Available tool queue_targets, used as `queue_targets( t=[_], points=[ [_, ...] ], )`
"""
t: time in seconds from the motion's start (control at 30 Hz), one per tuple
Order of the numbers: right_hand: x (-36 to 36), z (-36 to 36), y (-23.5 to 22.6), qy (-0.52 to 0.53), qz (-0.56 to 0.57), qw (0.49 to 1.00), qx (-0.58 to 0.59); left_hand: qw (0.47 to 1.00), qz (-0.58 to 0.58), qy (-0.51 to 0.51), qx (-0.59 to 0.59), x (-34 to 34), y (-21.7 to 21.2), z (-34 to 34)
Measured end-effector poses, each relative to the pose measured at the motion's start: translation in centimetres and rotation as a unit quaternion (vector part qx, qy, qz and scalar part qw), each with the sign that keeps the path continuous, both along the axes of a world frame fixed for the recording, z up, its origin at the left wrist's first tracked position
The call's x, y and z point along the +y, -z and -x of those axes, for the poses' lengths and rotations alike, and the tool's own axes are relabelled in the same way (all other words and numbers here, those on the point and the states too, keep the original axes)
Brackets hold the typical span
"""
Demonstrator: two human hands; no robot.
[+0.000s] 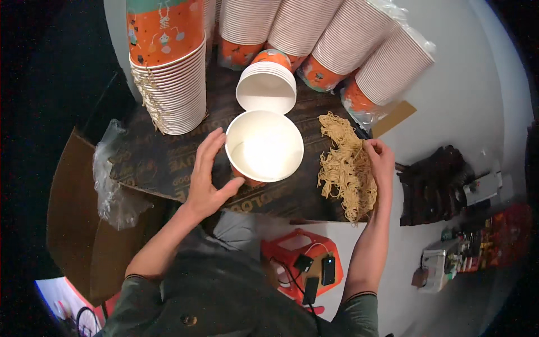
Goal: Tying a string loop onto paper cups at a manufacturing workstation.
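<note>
1. Standing mouth-up near the middle of the dark board (306, 201), the white-lined cup (264, 145) shows no strand inside it.
2. The left hand (206, 181) is spread along the cup's left side, thumb at the near side, seemingly steadying it.
3. Right of the cup lies a loose heap of tan strands (343, 168); judging by its bulk, much is left to sort.
4. At the heap's right edge, the right hand (383, 161) has thumb and forefinger together; I cannot tell whether they pinch a strand.
5. Just beyond the cup, a few nested cups (266, 92) lie tipped, mouths facing near.
6. Farther left, similar strands hang down a tall stack (174, 84), perhaps work already done.
7. On the far side, plastic-wrapped stacks (353, 39) look unopened and seem not yet started.
</note>
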State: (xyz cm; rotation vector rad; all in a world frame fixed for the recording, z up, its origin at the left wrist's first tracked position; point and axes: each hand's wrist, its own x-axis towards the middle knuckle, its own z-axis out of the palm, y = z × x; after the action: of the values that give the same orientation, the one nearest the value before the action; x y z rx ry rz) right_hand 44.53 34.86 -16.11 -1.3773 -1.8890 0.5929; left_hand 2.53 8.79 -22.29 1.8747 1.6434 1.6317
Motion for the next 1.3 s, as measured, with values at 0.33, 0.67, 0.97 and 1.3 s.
queue_targets(
  t=[0.33,0.67,0.97,1.3],
  points=[
    [-3.2,4.2,-6.5,-0.011,-0.023,0.957,0.287,0.995,-0.099,-0.025,-0.001,-0.5,-5.7,-0.1],
    [-15.2,10.4,-12.4,-0.251,0.121,0.957,0.077,0.933,0.07,0.284,-0.208,2.0,-12.0,-9.1],
    [-16.1,8.6,-7.0,-0.25,0.144,0.957,-0.005,0.863,0.33,0.31,-0.224,-0.8,-7.3,-7.2],
    [-17.5,10.5,-2.5,-0.355,0.062,0.931,-0.06,0.921,0.304,0.216,-0.111,-0.8,-4.4,-7.2]
  ],
)
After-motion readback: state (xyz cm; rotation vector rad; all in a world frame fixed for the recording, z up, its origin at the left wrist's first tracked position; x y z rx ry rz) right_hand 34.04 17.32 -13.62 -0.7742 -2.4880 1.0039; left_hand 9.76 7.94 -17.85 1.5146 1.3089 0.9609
